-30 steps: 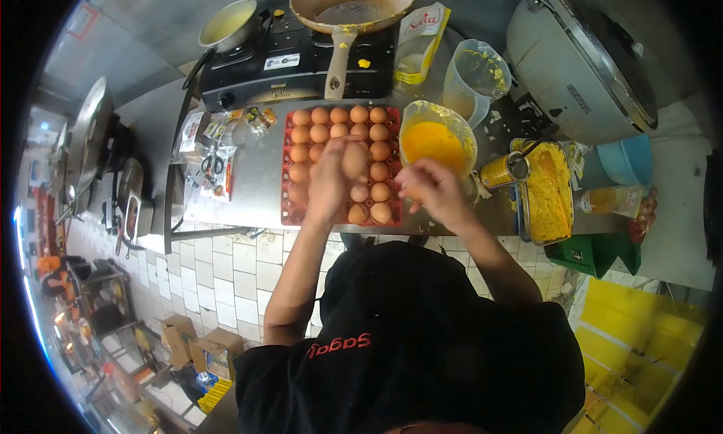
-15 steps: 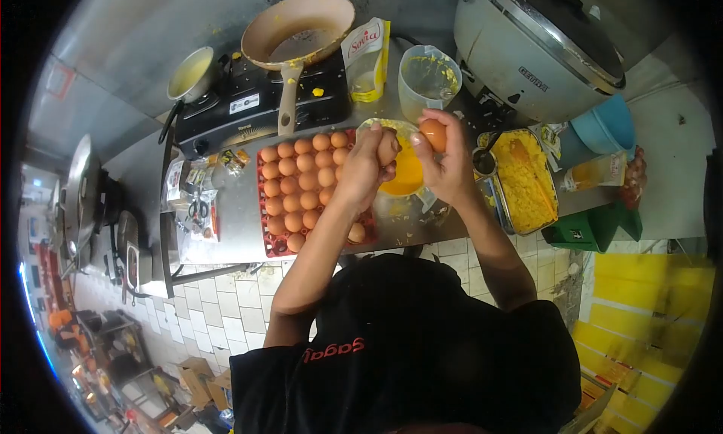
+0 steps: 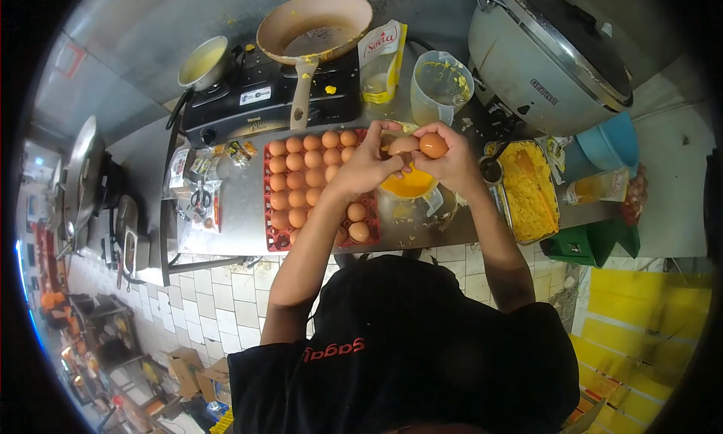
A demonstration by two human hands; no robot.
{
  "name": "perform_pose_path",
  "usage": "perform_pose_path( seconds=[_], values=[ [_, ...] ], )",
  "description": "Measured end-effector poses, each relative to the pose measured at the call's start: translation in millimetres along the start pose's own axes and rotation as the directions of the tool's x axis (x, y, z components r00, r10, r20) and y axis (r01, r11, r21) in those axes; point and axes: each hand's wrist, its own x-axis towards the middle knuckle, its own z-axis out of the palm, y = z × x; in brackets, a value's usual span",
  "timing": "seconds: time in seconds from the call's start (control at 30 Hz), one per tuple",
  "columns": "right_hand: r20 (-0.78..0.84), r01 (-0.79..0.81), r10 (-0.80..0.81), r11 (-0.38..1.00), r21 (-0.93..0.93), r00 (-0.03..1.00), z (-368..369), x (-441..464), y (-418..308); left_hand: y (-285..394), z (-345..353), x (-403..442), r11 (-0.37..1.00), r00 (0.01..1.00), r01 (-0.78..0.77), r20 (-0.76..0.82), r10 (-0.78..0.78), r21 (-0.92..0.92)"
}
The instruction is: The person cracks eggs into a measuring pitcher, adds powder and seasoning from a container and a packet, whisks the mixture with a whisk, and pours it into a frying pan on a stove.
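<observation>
Counter edge lies apart; left grip clamps 1 egg, right grip another egg.

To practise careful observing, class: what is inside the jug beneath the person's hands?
Yellow-orange liquid shows inside the jug. The left hand and right hand cover much of its far side; what lies there is hidden.
</observation>
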Motion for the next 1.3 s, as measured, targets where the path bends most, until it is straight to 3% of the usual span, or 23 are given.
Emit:
perform_pose_path(
  seconds=[0.1, 0.2, 0.7, 0.8, 0.9, 1.0, 1.1, 1.2, 1.3],
  values=[
    [-0.124, -0.032, 0.02, 0.995, -0.097, 0.992, 6.4, -4.1, -1.4, -2.3, -3.5, 2.2, 0.866, 0.956, -0.252, -0.029, 0.292, 0.432],
    [-0.164, -0.022, -0.001, 0.99, -0.137, 0.987, 9.6, -6.5, -8.3, 4.3, 1.8, 1.1, 0.716, 0.909, -0.302, -0.037, 0.416, 0.63],
    [-0.107, 0.062, -0.081, 0.984, -0.165, 0.991, -3.0, -3.7, -15.1, 9.0, -2.7, 3.3, 0.678, 0.873, -0.41, 0.048, 0.485, 0.611],
    [-0.118, 0.068, -0.087, 0.985, -0.157, 0.989, -10.8, -1.5, -16.4, 8.6, -7.1, 0.6, 0.753, 0.901, -0.357, -0.008, 0.433, 0.552],
    [0.013, 0.127, -0.127, 0.977, -0.171, 0.992, -24.7, 1.1, -20.8, 17.6, -8.6, -3.1, 0.743, 0.896, -0.414, 0.092, 0.435, 0.526],
    [0.115, 0.374, -0.356, 0.867, -0.328, 0.927, -35.1, 5.4, -17.9, 30.1, -15.4, 1.4, 0.633, 0.877, -0.467, 0.232, 0.421, 0.617],
    [0.14, 0.427, -0.407, 0.806, -0.409, 0.903, -30.6, 1.9, -20.3, 48.3, -12.0, 3.4, 0.548, 0.879, -0.461, 0.275, 0.388, 0.698],
    [0.004, 0.302, -0.32, 0.891, -0.339, 0.947, -19.6, -3.7, -22.0, 50.2, -7.1, 8.6, 0.588, 0.894, -0.408, 0.173, 0.414, 0.699],
    [-0.092, 0.183, -0.201, 0.967, -0.178, 0.975, -4.6, -5.8, 2.3, 45.9, 3.5, 11.7, 0.529, 0.87, -0.388, 0.111, 0.481, 0.754]
  ],
)
